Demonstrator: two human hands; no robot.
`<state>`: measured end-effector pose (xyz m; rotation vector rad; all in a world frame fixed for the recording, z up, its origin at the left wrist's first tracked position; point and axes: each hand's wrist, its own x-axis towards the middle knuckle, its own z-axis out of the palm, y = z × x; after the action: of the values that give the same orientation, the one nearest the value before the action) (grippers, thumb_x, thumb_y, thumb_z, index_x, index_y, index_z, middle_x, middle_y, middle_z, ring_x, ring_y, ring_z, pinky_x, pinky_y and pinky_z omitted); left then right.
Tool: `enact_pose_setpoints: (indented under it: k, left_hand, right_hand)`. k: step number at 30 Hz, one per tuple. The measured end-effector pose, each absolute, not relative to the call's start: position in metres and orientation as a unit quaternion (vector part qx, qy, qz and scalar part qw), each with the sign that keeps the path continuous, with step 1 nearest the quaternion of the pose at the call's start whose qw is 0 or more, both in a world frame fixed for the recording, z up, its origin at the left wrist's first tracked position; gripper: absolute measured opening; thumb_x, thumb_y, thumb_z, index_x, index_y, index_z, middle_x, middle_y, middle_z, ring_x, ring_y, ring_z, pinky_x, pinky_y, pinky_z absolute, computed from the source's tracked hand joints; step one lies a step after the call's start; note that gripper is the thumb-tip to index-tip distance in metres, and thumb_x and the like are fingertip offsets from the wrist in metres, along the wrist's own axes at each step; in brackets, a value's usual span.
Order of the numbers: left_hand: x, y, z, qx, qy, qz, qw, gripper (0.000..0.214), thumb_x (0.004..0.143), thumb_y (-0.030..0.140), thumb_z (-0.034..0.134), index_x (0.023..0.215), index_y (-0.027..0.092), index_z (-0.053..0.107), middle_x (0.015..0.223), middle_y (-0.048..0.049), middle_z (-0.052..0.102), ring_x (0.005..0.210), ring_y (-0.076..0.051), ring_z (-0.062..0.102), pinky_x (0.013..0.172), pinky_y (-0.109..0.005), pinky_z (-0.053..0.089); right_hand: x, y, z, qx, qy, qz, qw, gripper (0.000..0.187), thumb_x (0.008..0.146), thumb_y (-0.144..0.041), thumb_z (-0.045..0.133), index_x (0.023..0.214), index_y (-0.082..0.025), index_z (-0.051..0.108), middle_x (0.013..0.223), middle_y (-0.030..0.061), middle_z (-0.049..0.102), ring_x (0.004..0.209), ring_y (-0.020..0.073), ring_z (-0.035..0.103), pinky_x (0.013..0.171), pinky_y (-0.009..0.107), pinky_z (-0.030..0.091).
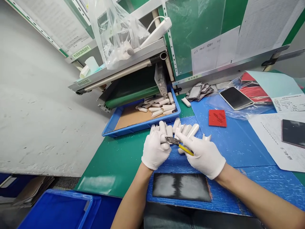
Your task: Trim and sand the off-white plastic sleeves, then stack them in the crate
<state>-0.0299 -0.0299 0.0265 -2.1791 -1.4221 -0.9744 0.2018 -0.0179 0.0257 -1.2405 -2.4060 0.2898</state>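
Observation:
Both hands wear white gloves. My right hand [206, 155] is closed around yellow-handled cutting pliers [185, 149], whose dark jaws point left. Those jaws meet the edge of a white curved plastic part [163, 138] pinched in the fingers of my left hand [156, 151]; whether they grip it I cannot tell. Just beyond the hands lies a pile of similar white parts [193, 129], partly hidden by my fingers. A dark rectangular sanding sheet [181, 187], whitened with dust, lies flat on the blue mat [235, 140] near the front edge.
Behind the hands, a blue tray [140, 128] holds cardboard and more white parts, under a small conveyor's end [133, 97]. To the right are a red square pad [217, 118], a phone [236, 98], papers [267, 140] and grey pads [200, 91]. Blue bins [57, 210] stand lower left.

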Motion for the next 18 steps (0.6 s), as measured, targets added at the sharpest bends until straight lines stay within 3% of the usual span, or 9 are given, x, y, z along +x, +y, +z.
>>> enact_pose_setpoints:
  k: [3, 6, 13, 18]
  left_hand:
    - [-0.0329, -0.0285, 0.0254, -0.751, -0.526, -0.357, 0.178, 0.031, 0.077, 0.012, 0.062, 0.105, 0.023, 0.054, 0.099, -0.0086, 0.069, 0.100, -0.030, 0.072, 0.090, -0.043, 0.060]
    - [-0.0372, -0.0282, 0.0244, -0.727, -0.553, -0.376, 0.160, 0.024, 0.082, 0.019, 0.068, 0.100, 0.024, 0.052, 0.092, -0.0064, 0.067, 0.084, -0.025, 0.069, 0.082, -0.042, 0.058]
    - [-0.0390, -0.0305, 0.0260, -0.718, -0.555, -0.383, 0.171, 0.021, 0.084, 0.019, 0.066, 0.098, 0.024, 0.050, 0.090, -0.0052, 0.065, 0.079, -0.022, 0.066, 0.073, -0.037, 0.052]
    - [-0.0365, -0.0300, 0.0269, -0.721, -0.545, -0.383, 0.192, 0.021, 0.086, 0.021, 0.066, 0.099, 0.024, 0.050, 0.091, -0.0065, 0.066, 0.082, -0.024, 0.066, 0.078, -0.041, 0.055]
  right_hand:
    - [0.1997, -0.0195, 0.0252, -0.431, -0.870, 0.110, 0.213, 0.080, 0.099, -0.025, 0.056, 0.171, -0.042, 0.025, 0.120, 0.0097, 0.077, 0.102, 0.0352, 0.072, 0.092, 0.051, 0.049]
    - [0.1983, -0.0184, 0.0247, -0.406, -0.888, 0.091, 0.198, 0.079, 0.097, -0.028, 0.059, 0.170, -0.038, 0.030, 0.116, 0.0121, 0.074, 0.095, 0.0336, 0.071, 0.087, 0.047, 0.049]
    - [0.1989, -0.0164, 0.0252, -0.413, -0.891, 0.049, 0.180, 0.080, 0.096, -0.028, 0.060, 0.170, -0.037, 0.031, 0.120, 0.0151, 0.071, 0.095, 0.0353, 0.069, 0.082, 0.046, 0.049]
    - [0.1989, -0.0181, 0.0204, -0.404, -0.884, 0.137, 0.193, 0.071, 0.095, -0.021, 0.059, 0.163, -0.039, 0.046, 0.105, 0.0087, 0.078, 0.092, 0.0325, 0.073, 0.085, 0.047, 0.051]
